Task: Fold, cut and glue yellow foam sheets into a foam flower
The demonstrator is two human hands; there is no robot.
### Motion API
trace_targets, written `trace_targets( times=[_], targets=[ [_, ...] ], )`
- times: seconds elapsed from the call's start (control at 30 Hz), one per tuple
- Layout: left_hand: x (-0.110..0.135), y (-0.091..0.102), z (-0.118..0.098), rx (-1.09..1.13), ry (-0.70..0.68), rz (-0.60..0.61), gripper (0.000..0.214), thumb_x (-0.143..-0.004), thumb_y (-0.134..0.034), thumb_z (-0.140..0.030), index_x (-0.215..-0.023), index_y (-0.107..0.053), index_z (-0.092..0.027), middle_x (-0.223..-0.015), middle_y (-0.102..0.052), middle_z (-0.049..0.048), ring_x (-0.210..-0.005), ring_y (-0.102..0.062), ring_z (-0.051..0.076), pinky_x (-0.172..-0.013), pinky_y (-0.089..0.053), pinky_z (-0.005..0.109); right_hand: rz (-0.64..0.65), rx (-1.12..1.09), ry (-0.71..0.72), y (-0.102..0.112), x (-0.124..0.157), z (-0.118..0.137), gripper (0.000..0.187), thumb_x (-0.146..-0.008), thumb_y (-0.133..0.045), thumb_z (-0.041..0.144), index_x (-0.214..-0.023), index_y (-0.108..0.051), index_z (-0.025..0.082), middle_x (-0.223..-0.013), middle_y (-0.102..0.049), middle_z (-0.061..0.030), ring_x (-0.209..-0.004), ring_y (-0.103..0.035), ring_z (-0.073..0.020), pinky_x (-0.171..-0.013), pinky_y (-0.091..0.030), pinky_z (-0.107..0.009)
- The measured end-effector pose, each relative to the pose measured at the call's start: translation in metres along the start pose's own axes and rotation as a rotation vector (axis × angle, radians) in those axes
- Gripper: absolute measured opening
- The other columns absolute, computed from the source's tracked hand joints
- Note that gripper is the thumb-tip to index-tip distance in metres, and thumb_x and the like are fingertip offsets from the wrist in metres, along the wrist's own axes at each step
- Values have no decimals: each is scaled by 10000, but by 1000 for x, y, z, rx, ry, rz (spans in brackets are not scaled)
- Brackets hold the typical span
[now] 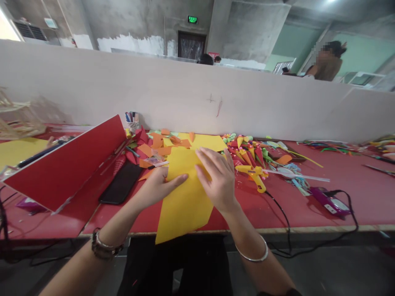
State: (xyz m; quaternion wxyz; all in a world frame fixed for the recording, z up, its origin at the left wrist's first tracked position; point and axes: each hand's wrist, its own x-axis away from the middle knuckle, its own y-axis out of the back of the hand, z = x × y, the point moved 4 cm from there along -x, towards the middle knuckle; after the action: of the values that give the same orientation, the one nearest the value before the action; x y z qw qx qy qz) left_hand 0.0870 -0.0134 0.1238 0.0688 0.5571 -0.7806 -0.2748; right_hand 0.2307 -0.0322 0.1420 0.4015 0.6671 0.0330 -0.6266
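Red tabletop, pale partition, concrete wall, yellow sheet

Green "EXIT" lettering on the sign above the door

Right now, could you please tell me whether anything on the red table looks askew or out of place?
Orange paper scraps lie strewn untidily near the phone. The yellow sheet beneath the right hand looks skewed, reaching past the front edge of the table.

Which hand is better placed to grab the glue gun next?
Probably your right hand: over the yellow sheet, it is closer to the glue gun, while your left hand lies farther away.
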Motion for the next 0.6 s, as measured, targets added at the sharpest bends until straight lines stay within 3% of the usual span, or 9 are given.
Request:
trace_targets(
  times=[0.23, 0.37, 0.6],
  targets=[
    [1, 3, 3, -25, 3, -13, 300, -767, -475, -402, -707, -565, -122, -662, -602, 30, -552, -528, 108, -430, -402, 169, -51, 35, -145, 1, 10, -22, 355, -811, -468, 315, -1150, -494, 212, -1039, -570, -65, -1001, -506, -195, -979, -285, -431],
    [0, 6, 3, -66, -28, -59, 279, -756, -488, -376, -609, -528, -142, -507, -500, -13, -497, -474, 89, -363, -322, 138, -65, 79, -169, 3, 14, -29, 312, -803, -484, 326, -1091, -543, 222, -1010, -584, -63, -959, -524, -199, -979, -268, -453],
    [0, 9, 7, -110, -36, -82, 312, -755, -487, -360, -524, -440, -155, -421, -350, -50, -412, -350, 56, -329, -231, 138, -49, 75, -136, 3, 14, -29, 276, -808, -490, 283, -1068, -554, 218, -1036, -589, -55, -964, -526, -196, -974, -278, -452]
  ],
)
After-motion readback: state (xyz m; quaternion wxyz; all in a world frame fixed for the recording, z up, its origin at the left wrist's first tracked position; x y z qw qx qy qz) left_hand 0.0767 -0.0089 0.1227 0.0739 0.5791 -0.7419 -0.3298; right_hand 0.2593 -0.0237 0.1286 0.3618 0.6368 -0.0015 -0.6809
